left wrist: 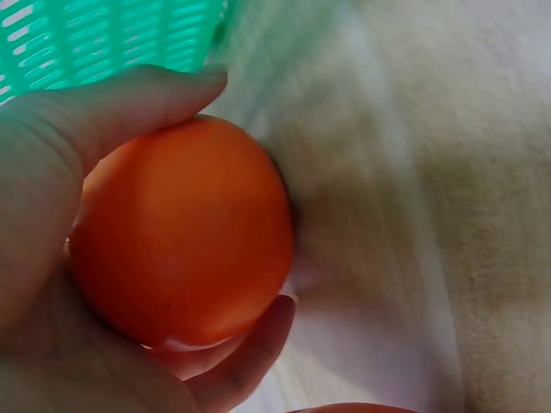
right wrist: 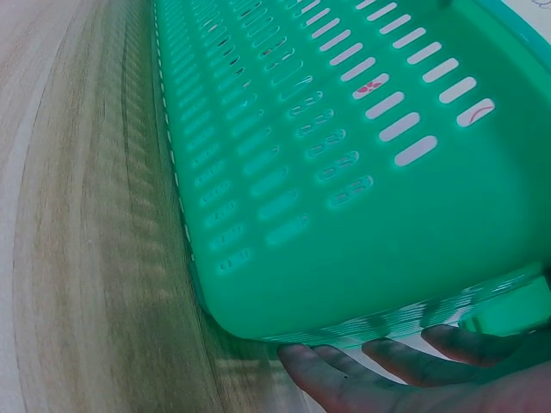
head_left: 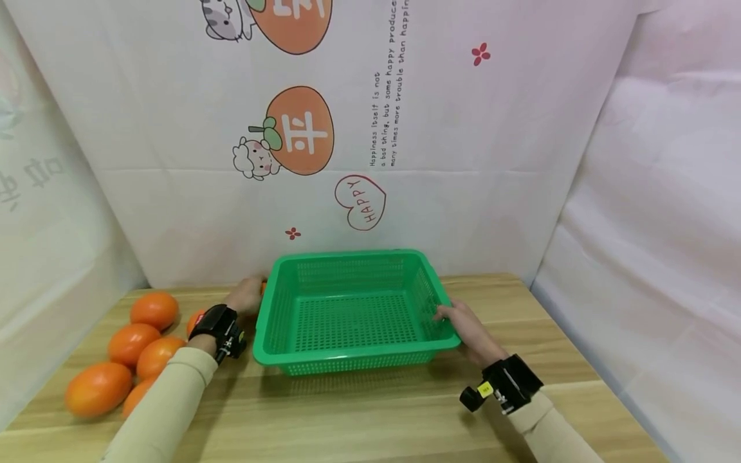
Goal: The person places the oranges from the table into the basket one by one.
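My left hand (head_left: 246, 296) is at the left end of the green plastic basket (head_left: 356, 321). In the left wrist view its thumb and fingers curl round a smooth orange (left wrist: 185, 232), close beside the basket's slotted wall (left wrist: 129, 39). From the head view, that fruit is mostly hidden by the hand. My right hand (head_left: 470, 329) grips the basket's right end, thumb over the rim. Its fingertips (right wrist: 301, 357) lie along the outside of the end wall in the right wrist view. Nothing lies inside the basket, which is tilted slightly, its near edge low over the table.
Several more oranges (head_left: 132, 344) lie grouped on the wooden table (head_left: 359, 418) at the left, partly behind the left forearm. A white printed cloth (head_left: 428, 212) hangs just behind the basket. White cloth side walls (head_left: 654, 257) flank the table. Both wrists wear black camera mounts (head_left: 512, 382).
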{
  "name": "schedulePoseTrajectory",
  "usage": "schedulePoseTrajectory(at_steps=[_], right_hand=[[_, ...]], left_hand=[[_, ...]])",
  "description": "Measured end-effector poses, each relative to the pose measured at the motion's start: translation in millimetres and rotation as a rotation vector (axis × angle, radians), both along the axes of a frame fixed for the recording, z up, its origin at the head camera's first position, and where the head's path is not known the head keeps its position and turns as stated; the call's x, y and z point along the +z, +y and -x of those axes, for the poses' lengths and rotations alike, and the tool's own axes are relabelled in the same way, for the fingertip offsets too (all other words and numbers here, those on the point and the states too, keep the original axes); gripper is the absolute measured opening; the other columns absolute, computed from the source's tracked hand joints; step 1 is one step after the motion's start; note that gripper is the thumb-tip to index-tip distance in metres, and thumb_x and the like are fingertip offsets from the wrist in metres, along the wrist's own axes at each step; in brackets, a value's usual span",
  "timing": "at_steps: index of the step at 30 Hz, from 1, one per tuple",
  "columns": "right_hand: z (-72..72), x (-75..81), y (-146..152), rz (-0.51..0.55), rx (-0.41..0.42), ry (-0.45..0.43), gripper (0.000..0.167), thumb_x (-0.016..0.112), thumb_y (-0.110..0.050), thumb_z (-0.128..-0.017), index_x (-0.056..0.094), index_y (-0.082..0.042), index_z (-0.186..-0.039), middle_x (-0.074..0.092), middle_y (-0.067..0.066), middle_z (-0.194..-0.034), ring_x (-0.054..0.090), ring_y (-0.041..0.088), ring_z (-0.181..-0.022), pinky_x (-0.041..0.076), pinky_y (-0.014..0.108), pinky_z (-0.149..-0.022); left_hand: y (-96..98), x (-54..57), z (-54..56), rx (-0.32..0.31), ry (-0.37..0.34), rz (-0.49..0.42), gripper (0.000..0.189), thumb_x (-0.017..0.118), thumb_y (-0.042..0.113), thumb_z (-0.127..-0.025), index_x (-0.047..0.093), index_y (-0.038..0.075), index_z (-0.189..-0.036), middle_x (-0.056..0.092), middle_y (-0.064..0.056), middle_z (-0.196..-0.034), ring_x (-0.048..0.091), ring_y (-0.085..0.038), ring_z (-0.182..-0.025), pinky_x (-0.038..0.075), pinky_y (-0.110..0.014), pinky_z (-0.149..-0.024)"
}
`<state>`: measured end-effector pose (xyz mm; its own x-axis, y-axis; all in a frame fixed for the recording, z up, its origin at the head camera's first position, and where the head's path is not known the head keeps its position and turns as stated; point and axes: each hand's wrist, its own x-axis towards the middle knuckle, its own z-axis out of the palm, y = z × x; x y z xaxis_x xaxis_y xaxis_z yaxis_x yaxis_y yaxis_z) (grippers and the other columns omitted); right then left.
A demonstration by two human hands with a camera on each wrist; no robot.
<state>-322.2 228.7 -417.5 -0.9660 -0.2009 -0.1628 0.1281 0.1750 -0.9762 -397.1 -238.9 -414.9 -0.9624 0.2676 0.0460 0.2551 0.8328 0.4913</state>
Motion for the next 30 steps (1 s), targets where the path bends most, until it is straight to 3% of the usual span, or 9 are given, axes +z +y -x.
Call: schedulePoseTrajectory(at_steps=[11,22,30], right_hand=[[-3.0,0.6,-1,0.020,0.012,0.001,0.071,0.048,-0.014,-0.097,0.027,0.001,-0.163,0.049,0.032,-0.150,0.068,0.027,-0.111,0.059,0.033,-0.087],[-2.5,0.5,-1,0.013,0.008,0.002,0.071,0.048,-0.015,-0.098,0.026,0.001,-0.164,0.047,0.031,-0.152,0.065,0.029,-0.119,0.059,0.036,-0.091],[-3.1,0.4,0,0.011,0.010,0.006,0.071,0.048,-0.016,-0.098,0.026,0.001,-0.164,0.048,0.032,-0.152,0.066,0.030,-0.120,0.059,0.036,-0.091]], left_hand=[[-2.7,-12.5,4.2,0.015,0.092,0.030,0.035,0.062,0.014,-0.101,0.059,-0.006,-0.130,0.066,-0.032,-0.122,0.064,-0.051,-0.114,0.053,-0.062,-0.100],[-3.2,-14.9,6.5,0.031,0.100,0.052,0.035,0.063,0.012,-0.099,0.058,-0.008,-0.128,0.066,-0.033,-0.125,0.063,-0.053,-0.119,0.051,-0.062,-0.103],[-1.8,-14.7,5.0,0.055,0.087,0.076,0.045,0.062,0.012,-0.100,0.053,-0.010,-0.139,0.060,-0.037,-0.136,0.057,-0.056,-0.127,0.048,-0.064,-0.107]])
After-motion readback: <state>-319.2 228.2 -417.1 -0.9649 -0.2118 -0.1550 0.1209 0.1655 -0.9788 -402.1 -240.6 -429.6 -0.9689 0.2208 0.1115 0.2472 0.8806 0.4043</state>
